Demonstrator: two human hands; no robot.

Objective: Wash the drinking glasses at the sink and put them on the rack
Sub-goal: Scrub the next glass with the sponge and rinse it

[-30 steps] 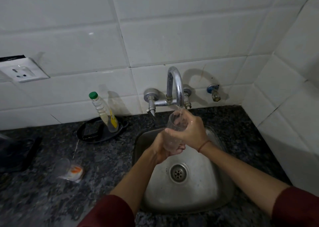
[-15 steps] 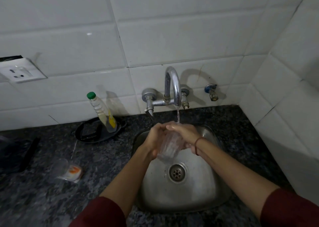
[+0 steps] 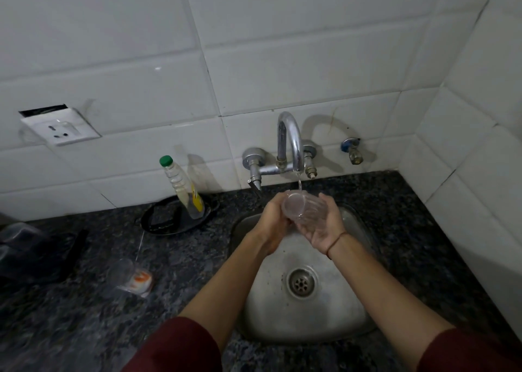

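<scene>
A clear ribbed drinking glass (image 3: 303, 210) lies on its side between both hands above the steel sink (image 3: 350, 309), under water running from the chrome tap (image 3: 289, 142). My right hand (image 3: 324, 227) is palm up and cups the glass from below and the right. At the glass's left end, which faces me, my left hand (image 3: 275, 220) curls around it. A second clear glass (image 3: 120, 272) lies on the dark granite counter (image 3: 183, 264) at the left, next to a small white and orange packet (image 3: 139, 281).
A green-capped bottle (image 3: 182, 185) leans in a black dish (image 3: 163, 219) by the wall. Dark objects (image 3: 36, 255) sit at the far left edge. A wall socket (image 3: 60, 130) is up left, a small valve (image 3: 351, 151) right of the tap. Tiled walls close the back and right.
The glass went from upright under the tap, down into both hands, and now lies sideways higher up under the stream. My right palm has turned upward.
</scene>
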